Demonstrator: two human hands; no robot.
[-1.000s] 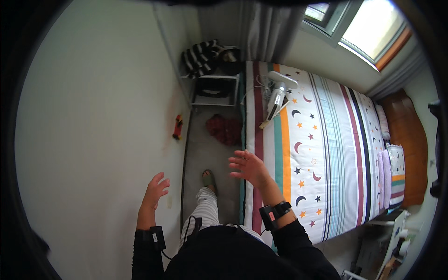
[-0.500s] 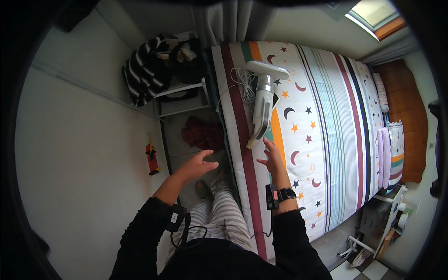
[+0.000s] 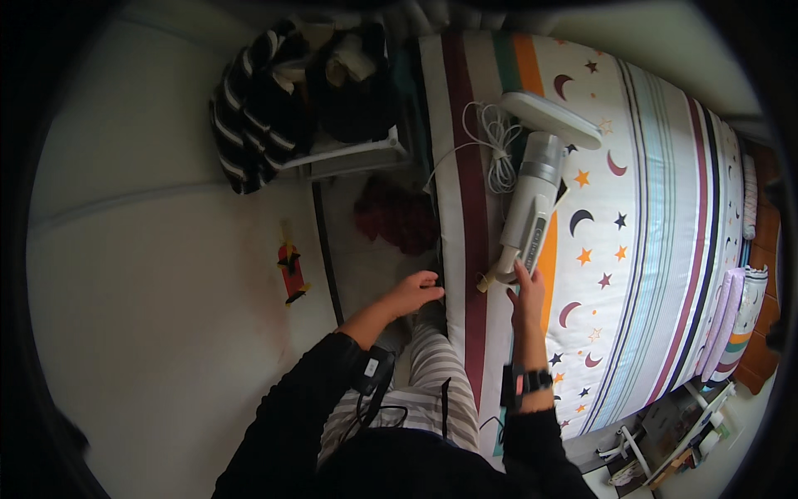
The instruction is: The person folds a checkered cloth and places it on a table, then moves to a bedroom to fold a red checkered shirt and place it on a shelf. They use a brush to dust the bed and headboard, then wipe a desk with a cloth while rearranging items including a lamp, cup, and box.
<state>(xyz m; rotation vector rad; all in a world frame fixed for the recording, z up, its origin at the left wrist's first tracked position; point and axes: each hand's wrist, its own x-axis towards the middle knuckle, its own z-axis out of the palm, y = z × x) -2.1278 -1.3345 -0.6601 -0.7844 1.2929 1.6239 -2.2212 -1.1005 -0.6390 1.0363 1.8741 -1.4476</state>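
A white corded handheld vacuum [image 3: 525,208] lies on the bed, its wide flat head [image 3: 553,118] at the far end and its button-marked handle toward me. My right hand [image 3: 529,301] is at the near end of that handle. Its fingertips overlap the handle's edge, with thumb and fingers apart; whether they press on it I cannot tell. A coiled white cord [image 3: 499,158] rests just left of the vacuum, and a small yellowish piece [image 3: 484,284] sits by the handle's end. Left of the bed edge, my left hand [image 3: 409,296] hovers with nothing in it, fingers loosely extended.
The bed [image 3: 628,266] has a striped sheet with moons and stars. A white-framed rack [image 3: 353,155] bears a striped black cloth [image 3: 241,116] and dark items. Dark red cloth [image 3: 397,214] lies on the floor. A red and yellow object [image 3: 292,273] is at the left wall. Folded bedding [image 3: 721,328] lies far right.
My right hand has moved forward to the vacuum's handle end. My left hand has shifted right, closer to the bed edge. The view has tilted down and moved nearer; the vacuum stays on the bed.
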